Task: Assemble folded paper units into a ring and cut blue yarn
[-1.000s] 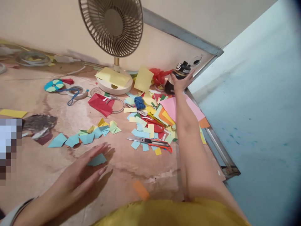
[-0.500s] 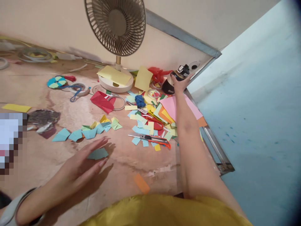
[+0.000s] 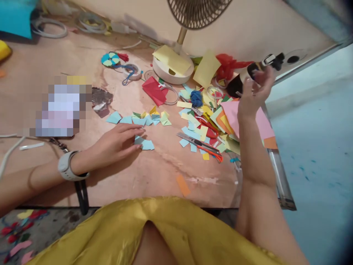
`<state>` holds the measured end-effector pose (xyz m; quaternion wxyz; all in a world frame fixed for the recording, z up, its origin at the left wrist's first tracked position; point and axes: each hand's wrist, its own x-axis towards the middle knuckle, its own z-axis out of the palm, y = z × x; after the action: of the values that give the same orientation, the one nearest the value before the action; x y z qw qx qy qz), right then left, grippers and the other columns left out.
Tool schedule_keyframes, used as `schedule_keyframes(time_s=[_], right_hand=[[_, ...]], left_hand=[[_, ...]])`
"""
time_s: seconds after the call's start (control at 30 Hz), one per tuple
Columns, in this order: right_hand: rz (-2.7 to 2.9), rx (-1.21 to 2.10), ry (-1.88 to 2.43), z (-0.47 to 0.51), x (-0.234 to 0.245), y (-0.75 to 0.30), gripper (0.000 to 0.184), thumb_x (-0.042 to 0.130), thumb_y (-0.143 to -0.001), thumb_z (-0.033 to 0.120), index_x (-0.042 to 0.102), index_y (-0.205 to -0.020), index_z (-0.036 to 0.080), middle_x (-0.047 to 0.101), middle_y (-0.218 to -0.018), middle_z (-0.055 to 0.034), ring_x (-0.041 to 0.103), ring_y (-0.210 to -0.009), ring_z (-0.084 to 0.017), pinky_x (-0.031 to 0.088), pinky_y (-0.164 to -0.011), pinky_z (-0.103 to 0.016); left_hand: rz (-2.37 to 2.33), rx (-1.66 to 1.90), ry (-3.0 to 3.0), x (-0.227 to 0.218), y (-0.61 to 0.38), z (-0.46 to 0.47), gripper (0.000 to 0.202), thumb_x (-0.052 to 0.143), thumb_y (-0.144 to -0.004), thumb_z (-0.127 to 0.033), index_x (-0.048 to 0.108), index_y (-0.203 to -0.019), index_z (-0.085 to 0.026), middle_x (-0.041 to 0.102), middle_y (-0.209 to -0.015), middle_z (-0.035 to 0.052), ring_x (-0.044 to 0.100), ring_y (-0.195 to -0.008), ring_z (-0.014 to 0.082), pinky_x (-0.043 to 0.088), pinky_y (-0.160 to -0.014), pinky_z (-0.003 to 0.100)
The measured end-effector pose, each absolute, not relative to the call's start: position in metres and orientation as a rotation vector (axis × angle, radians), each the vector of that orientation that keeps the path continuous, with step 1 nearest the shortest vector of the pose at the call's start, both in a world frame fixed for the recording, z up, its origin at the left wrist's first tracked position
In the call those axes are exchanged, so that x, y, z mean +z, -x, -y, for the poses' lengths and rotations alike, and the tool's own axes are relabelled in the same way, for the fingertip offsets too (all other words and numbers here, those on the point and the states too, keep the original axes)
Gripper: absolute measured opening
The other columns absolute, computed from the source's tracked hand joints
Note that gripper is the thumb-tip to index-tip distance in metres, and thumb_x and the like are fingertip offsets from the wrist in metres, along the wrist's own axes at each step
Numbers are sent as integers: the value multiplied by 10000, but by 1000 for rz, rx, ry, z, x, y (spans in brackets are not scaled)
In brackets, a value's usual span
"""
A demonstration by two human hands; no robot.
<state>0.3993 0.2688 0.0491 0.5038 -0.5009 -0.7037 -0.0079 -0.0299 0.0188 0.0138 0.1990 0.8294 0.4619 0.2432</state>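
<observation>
My left hand lies low over the table with its fingers stretched out. A small light-blue paper piece is at its fingertips; whether they touch it I cannot tell. Just beyond is a row of folded blue and yellow paper pieces. At the right, my right hand is raised in front of a dark bottle with a black cap, which leans or stands tilted against the wall side. Its fingers are apart and curved, with nothing visibly held.
A fan stands at the back. Paper scraps, a box cutter, a blue yarn bundle and pink paper lie centre right. A red envelope-like paper, tape roll and pixelated device are farther left.
My right hand has loosened from the bottle, its fingers now apart. My left hand stays beside the blue paper, fingers flatter. The view has shifted, showing more of the table's left side and the floor.
</observation>
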Motion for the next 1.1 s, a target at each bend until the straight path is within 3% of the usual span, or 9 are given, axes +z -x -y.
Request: schedule_keyframes(time_s=[0.03,0.13,0.2,0.3,0.4,0.5,0.7,0.9,1.1], right_hand=[[1778,46,1142,-239,48,-378,411,575,-1033,220,578,-1440,163,686,-1325,-213,708,-1162,-202,546,-1022,-404],[2165,336,905,-148,38,-315,249,727,-961,335,735,-1191,241,773,-1134,-74,740,-1022,-210,602,-915,-376],[2407,561,750,-102,30,-282,275,694,-985,339,703,-1238,232,774,-1156,-87,728,-1073,-233,595,-948,-403],[2458,524,943,-82,21,-257,352,612,-1017,360,658,-1309,168,723,-1232,-161,689,-1126,-284,561,-967,-455],[2321,549,1285,-106,15,-247,326,624,-1006,441,673,-1199,181,719,-1159,-133,689,-954,-246,540,-817,-392],[2275,527,1393,-134,8,-237,313,612,-1006,496,666,-1043,190,712,-1119,-114,666,-946,-235,499,-791,-362],[2217,538,1326,-143,-8,-226,198,565,-997,340,638,-858,219,698,-940,-61,619,-813,-203,478,-753,-336],[2083,570,1158,-129,-2,-228,243,584,-1004,380,689,-860,215,688,-838,-39,597,-679,-165,496,-698,-315],[2178,385,1143,-132,-6,-232,254,533,-1033,351,743,-995,213,768,-990,-96,673,-794,-211,531,-775,-348]], left_hand=[[-1289,683,-2315,13,30,-18,398,561,-1053,-427,659,-1388,-237,696,-1401,154,641,-1297,343,543,-1085,547],[-1277,666,-2318,15,30,-16,397,563,-1050,-421,653,-1388,-234,707,-1362,153,647,-1266,341,538,-1070,535],[-1299,649,-2353,17,30,-14,437,590,-1038,-461,641,-1397,-216,681,-1391,168,636,-1276,359,532,-1065,538],[-1321,637,-2450,18,28,-11,514,635,-1011,-510,618,-1424,-203,634,-1463,185,612,-1297,393,512,-1073,560],[-1269,605,-2559,14,22,-10,418,597,-1045,-414,635,-1401,-199,645,-1466,178,630,-1271,379,503,-1064,561],[-1224,593,-2602,7,21,-13,288,525,-1058,-250,708,-1276,-207,711,-1371,150,659,-1230,345,513,-1033,535],[-1252,680,-2579,8,26,-17,357,485,-986,-114,727,-1238,-188,716,-1361,155,650,-1244,349,495,-1072,556],[-1314,789,-2366,28,13,-28,347,522,-1061,-358,713,-1264,-152,741,-1274,167,691,-1186,319,563,-1005,468],[-1347,705,-2291,33,12,-43,364,486,-1070,-395,729,-1182,-148,738,-1163,153,705,-1078,298,567,-928,437]])
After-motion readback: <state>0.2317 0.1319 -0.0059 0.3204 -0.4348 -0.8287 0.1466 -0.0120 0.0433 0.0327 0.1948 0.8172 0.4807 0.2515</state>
